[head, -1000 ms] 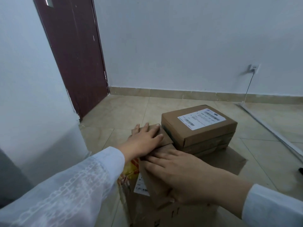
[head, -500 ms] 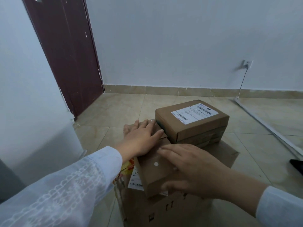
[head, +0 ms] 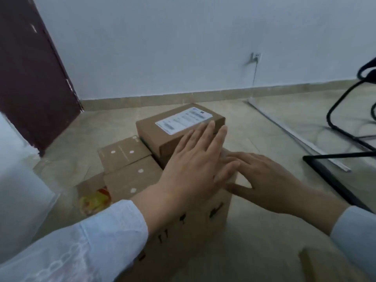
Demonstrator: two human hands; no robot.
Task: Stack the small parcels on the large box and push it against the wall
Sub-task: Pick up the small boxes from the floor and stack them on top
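We see our left hand [head: 195, 169] flat and released against the labelled parcel [head: 179, 129] atop the large box [head: 183, 231], our right hand [head: 262, 180] open-fingered just beside it.

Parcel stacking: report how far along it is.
Done: the labelled parcel and two dotted parcels sit on the large box. In hand: the left hand and right hand are open over the stack. Left: bare floor separates the box from the wall.
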